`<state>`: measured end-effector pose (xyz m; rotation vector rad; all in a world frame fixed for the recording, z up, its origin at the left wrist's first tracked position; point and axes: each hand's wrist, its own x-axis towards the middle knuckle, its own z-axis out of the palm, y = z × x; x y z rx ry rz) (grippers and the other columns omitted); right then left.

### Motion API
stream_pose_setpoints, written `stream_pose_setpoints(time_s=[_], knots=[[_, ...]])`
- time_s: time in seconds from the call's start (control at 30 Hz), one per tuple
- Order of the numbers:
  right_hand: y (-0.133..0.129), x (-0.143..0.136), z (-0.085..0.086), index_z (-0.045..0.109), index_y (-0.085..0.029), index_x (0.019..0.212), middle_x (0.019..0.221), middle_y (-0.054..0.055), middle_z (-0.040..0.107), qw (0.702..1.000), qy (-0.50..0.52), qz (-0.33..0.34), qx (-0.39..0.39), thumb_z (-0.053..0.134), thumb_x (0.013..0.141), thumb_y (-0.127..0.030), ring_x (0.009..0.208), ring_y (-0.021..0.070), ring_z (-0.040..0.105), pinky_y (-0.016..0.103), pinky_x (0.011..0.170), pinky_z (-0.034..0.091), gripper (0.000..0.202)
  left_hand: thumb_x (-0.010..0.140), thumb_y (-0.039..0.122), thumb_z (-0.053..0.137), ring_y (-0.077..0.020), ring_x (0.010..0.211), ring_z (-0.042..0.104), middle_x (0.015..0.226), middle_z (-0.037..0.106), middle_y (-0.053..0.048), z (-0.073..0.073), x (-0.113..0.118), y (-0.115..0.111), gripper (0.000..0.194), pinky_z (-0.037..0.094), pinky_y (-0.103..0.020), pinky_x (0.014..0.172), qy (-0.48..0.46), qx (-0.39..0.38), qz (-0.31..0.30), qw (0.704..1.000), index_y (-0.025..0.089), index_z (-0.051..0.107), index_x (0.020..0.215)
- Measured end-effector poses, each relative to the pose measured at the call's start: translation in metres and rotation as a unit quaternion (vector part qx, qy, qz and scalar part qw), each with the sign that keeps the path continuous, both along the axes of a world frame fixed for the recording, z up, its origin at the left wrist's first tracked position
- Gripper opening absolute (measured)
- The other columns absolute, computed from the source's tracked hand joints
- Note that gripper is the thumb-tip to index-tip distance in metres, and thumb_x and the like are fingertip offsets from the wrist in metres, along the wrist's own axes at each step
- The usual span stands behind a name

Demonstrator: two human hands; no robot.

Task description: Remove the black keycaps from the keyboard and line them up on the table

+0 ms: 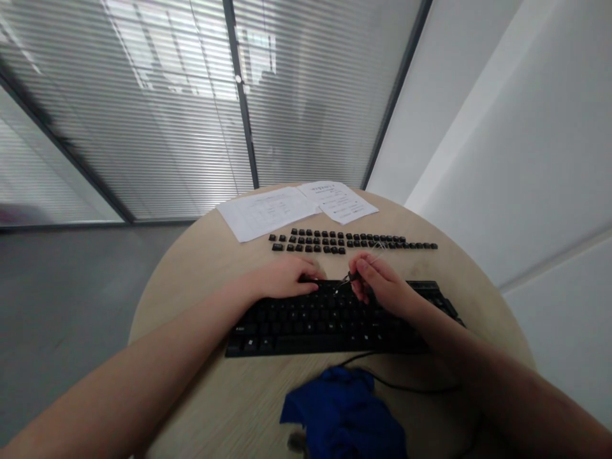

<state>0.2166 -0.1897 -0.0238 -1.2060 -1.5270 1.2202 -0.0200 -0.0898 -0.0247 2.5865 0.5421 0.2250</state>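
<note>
A black keyboard (pixel 296 326) lies in front of me on the round table. My left hand (pixel 289 277) rests on its far left part, thumb and fingers apart, holding nothing that I can see. My right hand (pixel 377 284) is closed around a keycap puller (pixel 352 276) over the top rows of keys. Thin wire loops stick out of the puller at both ends, and the lower end is at the keys. Whether it grips a key there is too small to tell. Beyond the keyboard, several loose black keycaps (pixel 317 241) stand in rows.
Two printed paper sheets (pixel 268 211) lie at the table's far edge. A blue cloth (pixel 342 414) is bunched near me, with a black cable (pixel 406 387) running beside it. The round wooden table (pixel 191 306) stands close to a white wall (pixel 540 159) and blinds (pixel 306 115).
</note>
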Motion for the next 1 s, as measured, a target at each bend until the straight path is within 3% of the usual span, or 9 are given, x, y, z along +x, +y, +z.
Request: stream_pose_setpoints(time_s=[0.23, 0.77, 1.0], knots=[[-0.005, -0.007, -0.01, 0.049, -0.023, 0.09, 0.06, -0.006, 0.051, 0.999, -0.049, 0.018, -0.012, 0.048, 0.098, -0.066, 0.051, 0.0112, 0.049, 0.021, 0.046, 0.039, 0.044, 0.092, 0.021, 0.063, -0.019, 0.092, 0.07, 0.1, 0.078, -0.001, 0.004, -0.004, 0.0, 0.023, 0.05, -0.03, 0.085, 0.011, -0.033, -0.011, 0.999, 0.026, 0.079, 0.108], [-0.016, -0.013, -0.003, 0.054, -0.022, 0.092, 0.067, -0.003, 0.059, 0.988, -0.131, 0.078, 0.028, 0.045, 0.107, -0.041, 0.058, 0.0118, 0.057, 0.024, 0.054, 0.045, 0.026, 0.087, 0.023, 0.064, -0.0195, 0.082, 0.069, 0.087, 0.079, 0.001, 0.012, -0.005, -0.005, 0.024, 0.048, -0.031, 0.08, 0.025, -0.067, 0.006, 0.997, 0.03, 0.082, 0.101], [-0.018, -0.012, -0.001, 0.055, -0.022, 0.091, 0.067, -0.003, 0.06, 0.985, -0.15, 0.084, 0.031, 0.044, 0.107, -0.037, 0.057, 0.0118, 0.059, 0.024, 0.054, 0.046, 0.024, 0.091, 0.021, 0.06, -0.02, 0.089, 0.071, 0.099, 0.08, -0.001, 0.01, -0.005, -0.004, 0.03, 0.049, -0.03, 0.08, 0.062, -0.037, -0.011, 0.997, 0.029, 0.08, 0.112]])
